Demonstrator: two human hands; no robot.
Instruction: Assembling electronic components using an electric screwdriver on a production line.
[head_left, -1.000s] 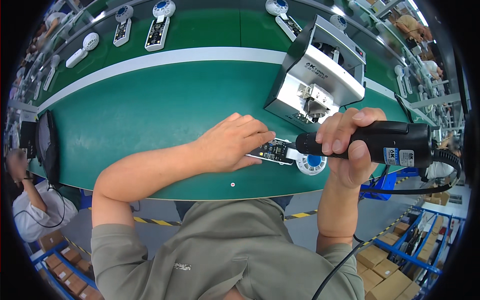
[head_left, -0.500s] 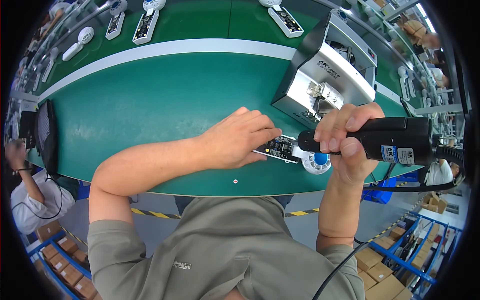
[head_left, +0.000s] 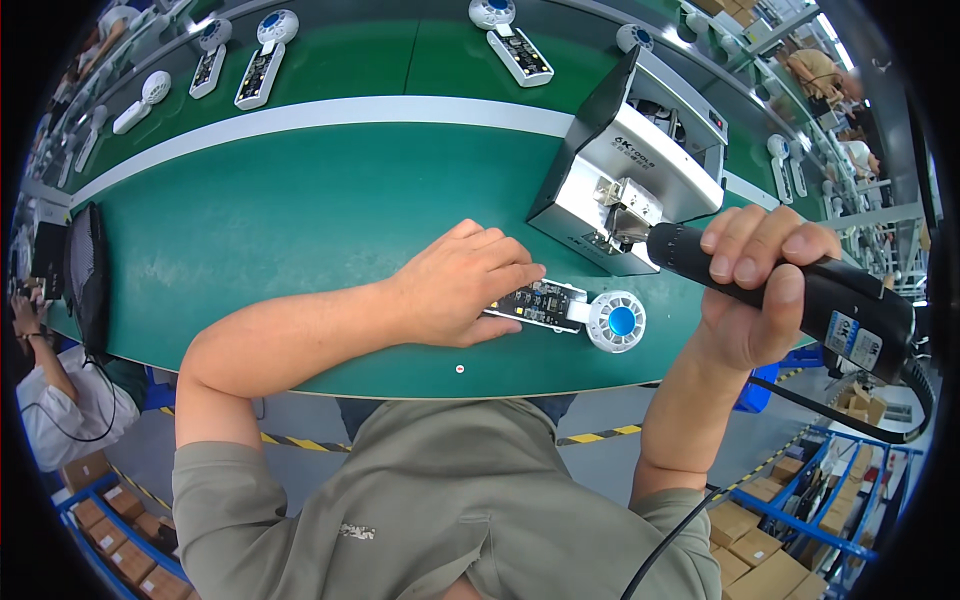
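My left hand (head_left: 470, 283) is closed around the handle end of a white handheld fan (head_left: 617, 322) lying on the green table. Its handle is uncovered, so a black circuit board (head_left: 545, 304) shows; the round head with a blue centre points right. In my right hand (head_left: 760, 285) is a black electric screwdriver (head_left: 855, 318) with a cable at its back end. Its front end is at the metal outlet of a silver screw feeder (head_left: 640, 150), where the tip is hidden from sight.
Beyond the white strip (head_left: 330, 113), several white fans, such as one with its board showing (head_left: 520, 57), lie on a green belt (head_left: 380, 60). A small white round piece (head_left: 460, 369) rests near the table's front edge. At the left edge stands a black mesh item (head_left: 87, 280); a co-worker (head_left: 65, 390) sits beyond.
The screwdriver has gone from the fan's neck up and right to the screw feeder's outlet. My left hand still holds the fan, whose round head is now uncovered to view.
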